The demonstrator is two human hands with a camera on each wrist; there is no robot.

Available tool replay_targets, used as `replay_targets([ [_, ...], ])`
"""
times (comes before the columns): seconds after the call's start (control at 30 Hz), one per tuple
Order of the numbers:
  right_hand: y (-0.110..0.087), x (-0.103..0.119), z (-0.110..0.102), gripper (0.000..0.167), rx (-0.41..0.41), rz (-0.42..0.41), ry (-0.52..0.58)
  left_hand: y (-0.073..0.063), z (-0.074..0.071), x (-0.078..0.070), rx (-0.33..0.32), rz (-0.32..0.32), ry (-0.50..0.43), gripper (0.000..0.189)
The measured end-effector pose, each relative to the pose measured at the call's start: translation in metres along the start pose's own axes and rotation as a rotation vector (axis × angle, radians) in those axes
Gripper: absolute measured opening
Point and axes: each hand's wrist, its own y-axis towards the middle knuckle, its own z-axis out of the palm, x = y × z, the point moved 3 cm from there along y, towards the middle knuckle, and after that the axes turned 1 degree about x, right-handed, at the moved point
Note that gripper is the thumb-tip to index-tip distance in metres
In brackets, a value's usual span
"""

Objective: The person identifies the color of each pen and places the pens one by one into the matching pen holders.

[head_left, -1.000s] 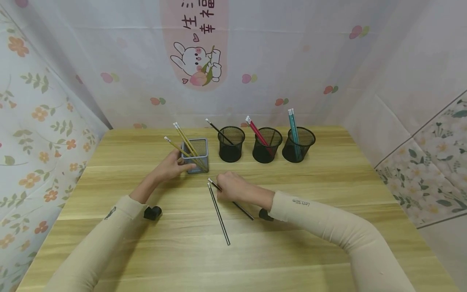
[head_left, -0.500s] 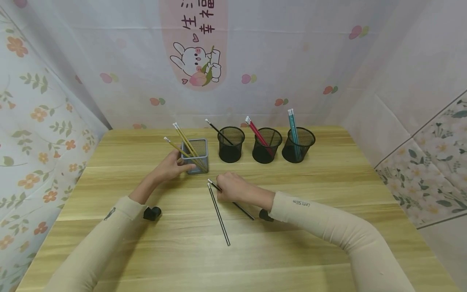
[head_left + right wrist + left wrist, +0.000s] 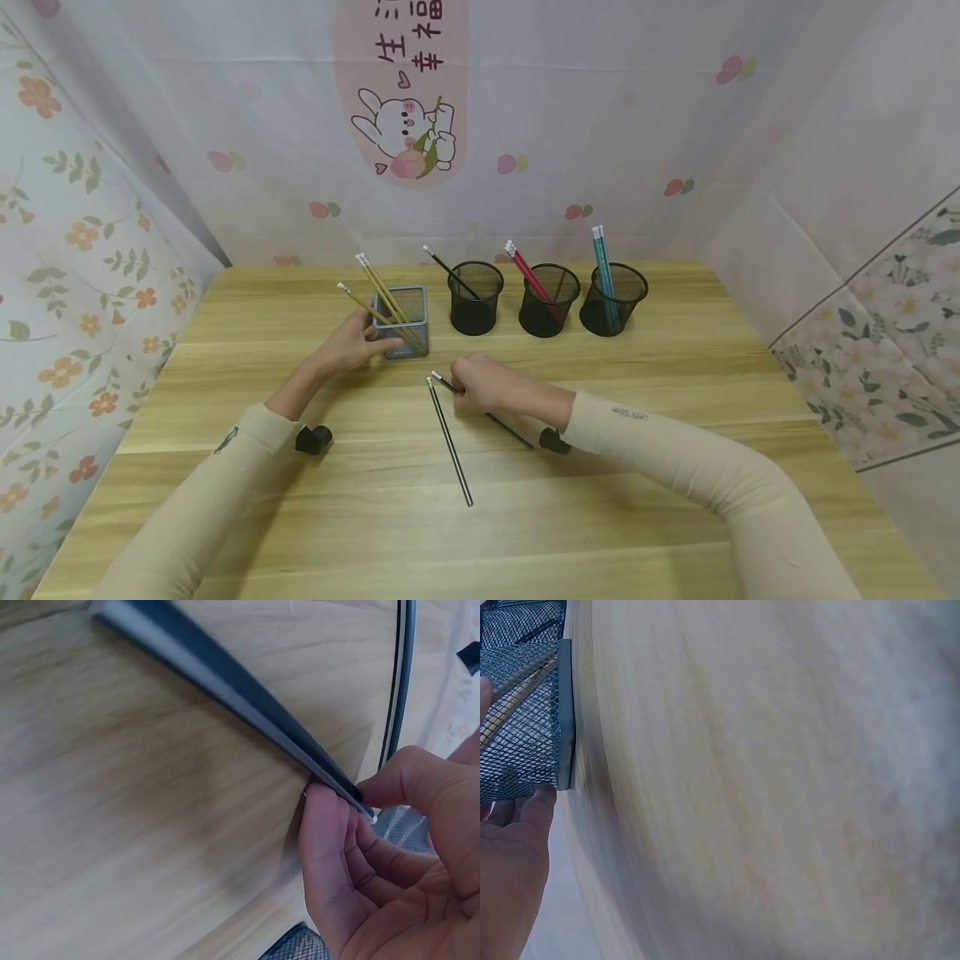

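My left hand (image 3: 348, 346) grips a grey square mesh pen holder (image 3: 427, 323) by its left side, thumb across the front. In the left wrist view the holder's mesh wall (image 3: 525, 761) and bottom edge show beside the fingers. Several yellow pencils (image 3: 384, 287) lean in it. With thumb and fingertips my right hand (image 3: 483, 385) pinches a dark striped pencil (image 3: 225, 690), its white eraser end pointing away from me. Whether that pencil touches the table, I cannot tell. To its left lies a second black striped pencil (image 3: 450, 442) on the wood.
Three round black mesh cups line the back: one with a black pencil (image 3: 454, 271), one with red pencils (image 3: 528, 271), one with teal pencils (image 3: 603, 258). The wooden table (image 3: 360, 533) meets a printed curtain (image 3: 262, 125). Black wrist pieces (image 3: 313, 438) sit below both wrists.
My right hand has shifted slightly to the right, and the pinched pencil has moved with it. The left hand and the holder stay put.
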Motion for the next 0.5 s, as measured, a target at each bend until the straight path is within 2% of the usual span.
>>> replay_targets([
  [0.23, -0.006, -0.008, -0.002, 0.041, 0.008, 0.010, 0.008, 0.001, 0.000, 0.001, 0.002, 0.001, 0.007, 0.057],
  [0.5, -0.016, -0.018, -0.007, 0.021, -0.001, 0.047, 0.037, 0.000, 0.002, -0.001, -0.003, 0.003, -0.007, 0.056],
])
